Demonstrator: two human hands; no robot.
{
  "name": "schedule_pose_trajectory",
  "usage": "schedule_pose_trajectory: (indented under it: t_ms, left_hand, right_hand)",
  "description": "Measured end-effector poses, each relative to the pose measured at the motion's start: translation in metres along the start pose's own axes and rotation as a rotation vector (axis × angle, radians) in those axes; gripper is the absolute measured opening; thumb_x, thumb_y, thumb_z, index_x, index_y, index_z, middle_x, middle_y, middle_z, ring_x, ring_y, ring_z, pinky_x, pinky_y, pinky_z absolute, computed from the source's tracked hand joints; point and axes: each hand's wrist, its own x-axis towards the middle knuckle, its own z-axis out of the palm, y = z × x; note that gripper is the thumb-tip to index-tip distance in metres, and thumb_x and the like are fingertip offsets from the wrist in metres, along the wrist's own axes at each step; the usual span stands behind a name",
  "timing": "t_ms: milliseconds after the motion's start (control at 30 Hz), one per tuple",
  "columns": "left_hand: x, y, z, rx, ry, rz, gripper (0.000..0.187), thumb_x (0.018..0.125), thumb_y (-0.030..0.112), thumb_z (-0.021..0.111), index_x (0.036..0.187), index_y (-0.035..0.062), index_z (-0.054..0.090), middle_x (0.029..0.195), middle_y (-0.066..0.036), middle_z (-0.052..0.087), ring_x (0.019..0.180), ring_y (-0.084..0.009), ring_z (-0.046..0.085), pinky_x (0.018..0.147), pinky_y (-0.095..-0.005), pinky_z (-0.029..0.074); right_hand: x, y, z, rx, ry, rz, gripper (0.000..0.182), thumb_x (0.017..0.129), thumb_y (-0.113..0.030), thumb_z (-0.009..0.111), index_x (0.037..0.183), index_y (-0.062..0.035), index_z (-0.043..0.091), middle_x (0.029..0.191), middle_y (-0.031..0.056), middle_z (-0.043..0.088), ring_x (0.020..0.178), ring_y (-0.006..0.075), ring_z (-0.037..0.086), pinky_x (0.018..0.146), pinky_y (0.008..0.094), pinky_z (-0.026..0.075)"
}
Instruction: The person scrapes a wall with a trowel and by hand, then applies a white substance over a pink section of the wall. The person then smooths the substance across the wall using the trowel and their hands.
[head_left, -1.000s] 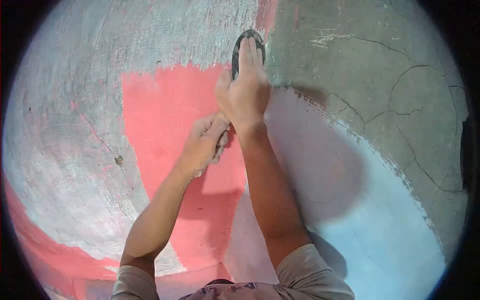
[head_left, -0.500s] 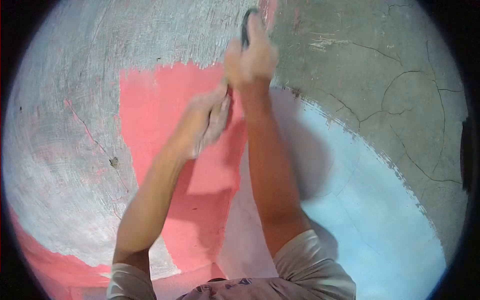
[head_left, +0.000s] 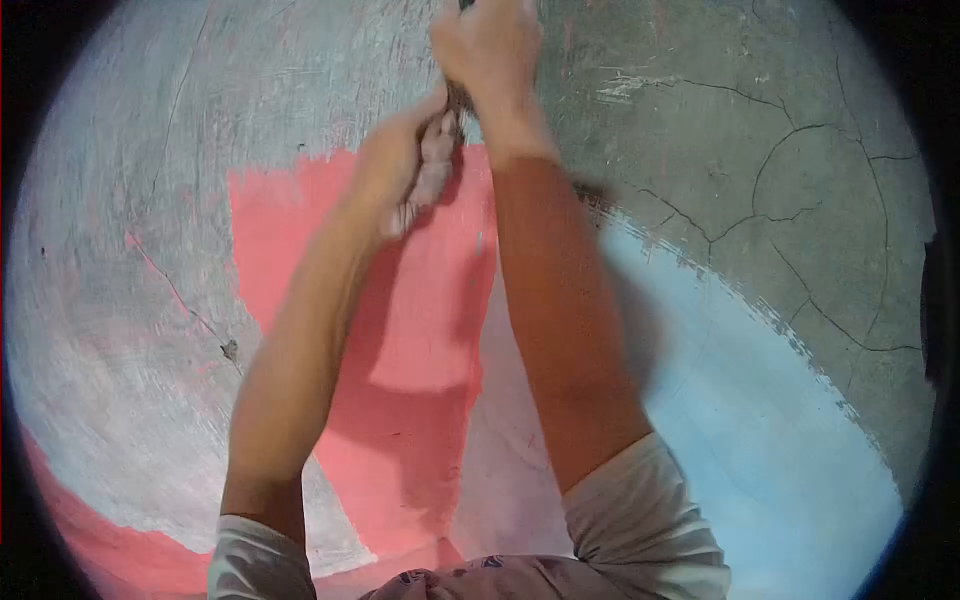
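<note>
My right hand (head_left: 492,55) is closed around a black-handled tool (head_left: 466,5), held up against the wall near the top edge of the view. Its working end is cut off or hidden, so its exact kind does not show. Just below and to the left, my left hand (head_left: 408,165) has its fingers curled, whitish as if dusty, close to the right wrist. A dark bit (head_left: 459,97) shows between the two hands; whether the left fingers grip it I cannot make out. Behind them lies a pink painted patch (head_left: 425,350).
The wall carries scraped grey-white paint (head_left: 130,110) on the left, a light blue area (head_left: 760,430) at lower right, and bare cracked grey plaster (head_left: 690,150) at upper right. A small dark hole (head_left: 230,350) sits on a crack at left.
Both hands have moved up the wall, the right one partly out of the top of the view, taking the black-handled tool along. The wall sits slightly shifted in view.
</note>
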Motion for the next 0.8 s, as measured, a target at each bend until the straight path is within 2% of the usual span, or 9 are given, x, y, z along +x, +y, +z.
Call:
schedule_pose_trajectory:
  t_ms: [100,267,400,433,500,533,633,667,800]
  left_hand:
    - [0.002,0.004,0.001,0.097,0.014,0.019,0.041,0.112,0.046,0.049,0.082,0.0187,0.05,0.06,0.009,0.045,0.041,-0.0043,0.034,0.035,-0.0229,0.024]
    - [-0.076,-0.088,-0.014,-0.175,0.079,-0.229,0.042,0.111,0.05,0.05,0.083,0.0192,0.052,0.057,0.009,0.041,0.037,-0.006,0.03,0.034,-0.0228,0.024]
    - [-0.05,-0.064,-0.011,-0.331,-0.049,-0.188,0.037,0.111,0.046,0.054,0.091,0.0151,0.056,0.065,0.006,0.053,0.041,-0.0035,0.042,0.034,-0.0175,0.034]
    - [-0.04,-0.042,0.002,-0.28,-0.02,-0.132,0.037,0.111,0.045,0.054,0.091,0.0145,0.057,0.064,0.005,0.053,0.041,-0.0037,0.043,0.033,-0.0174,0.035]
    - [-0.016,-0.021,-0.009,-0.305,-0.223,-0.136,0.036,0.111,0.044,0.053,0.092,0.0143,0.057,0.064,0.005,0.054,0.041,-0.0044,0.044,0.033,-0.0186,0.034]
    - [-0.017,-0.025,-0.008,-0.29,-0.158,-0.133,0.036,0.111,0.044,0.053,0.092,0.0143,0.057,0.064,0.005,0.053,0.041,-0.0044,0.042,0.033,-0.0188,0.033]
    - [-0.057,-0.061,-0.006,-0.298,0.009,-0.179,0.035,0.112,0.043,0.052,0.092,0.0143,0.056,0.063,0.006,0.049,0.04,-0.0045,0.037,0.032,-0.0196,0.03]
    - [-0.084,-0.075,-0.007,-0.328,0.038,-0.226,0.035,0.112,0.043,0.052,0.092,0.0143,0.055,0.063,0.006,0.047,0.04,-0.0045,0.035,0.032,-0.0199,0.029]
    - [-0.074,-0.08,-0.001,-0.284,0.099,-0.172,0.039,0.111,0.047,0.05,0.085,0.0186,0.052,0.059,0.008,0.038,0.041,-0.0063,0.03,0.034,-0.0235,0.025]
  right_hand:
    - [0.019,-0.001,-0.004,0.043,-0.035,0.045,0.052,0.086,-0.014,0.059,0.133,0.0076,0.061,0.126,0.0353,0.066,0.119,0.0528,0.062,0.104,0.0567,0.049]
    - [-0.114,-0.006,-0.005,-0.123,0.13,-0.111,0.044,0.086,-0.016,0.062,0.127,0.0004,0.061,0.124,0.0265,0.067,0.114,0.0489,0.063,0.097,0.06,0.051]
    - [-0.063,-0.002,-0.012,-0.047,-0.191,0.04,0.058,0.086,-0.018,0.067,0.138,0.0058,0.055,0.137,0.0234,0.059,0.128,0.044,0.056,0.11,0.0613,0.04]
    - [-0.04,-0.007,-0.018,-0.05,-0.19,0.055,0.052,0.086,-0.016,0.064,0.132,0.0068,0.057,0.13,0.0278,0.062,0.123,0.0474,0.058,0.107,0.0603,0.043]
    - [-0.007,-0.011,-0.022,-0.055,-0.18,0.089,0.041,0.085,-0.013,0.058,0.12,0.0087,0.063,0.118,0.0367,0.067,0.113,0.0542,0.063,0.101,0.0584,0.048]
    - [-0.014,0.002,-0.006,-0.037,-0.004,-0.044,0.039,0.085,-0.013,0.059,0.116,0.0083,0.065,0.115,0.0367,0.068,0.111,0.0553,0.063,0.099,0.0587,0.049]
    - [-0.066,-0.008,-0.016,-0.146,-0.183,-0.005,0.058,0.088,-0.019,0.063,0.141,0.0039,0.056,0.135,0.0241,0.062,0.121,0.0469,0.06,0.103,0.0557,0.051]
    - [-0.096,-0.009,-0.012,-0.147,-0.038,-0.089,0.055,0.088,-0.02,0.063,0.137,0.0051,0.058,0.137,0.026,0.061,0.122,0.0456,0.061,0.103,0.0562,0.051]
    - [-0.088,-0.012,-0.017,-0.114,-0.087,-0.063,0.055,0.089,-0.02,0.063,0.137,0.0047,0.058,0.138,0.0285,0.061,0.127,0.0456,0.059,0.105,0.0572,0.049]
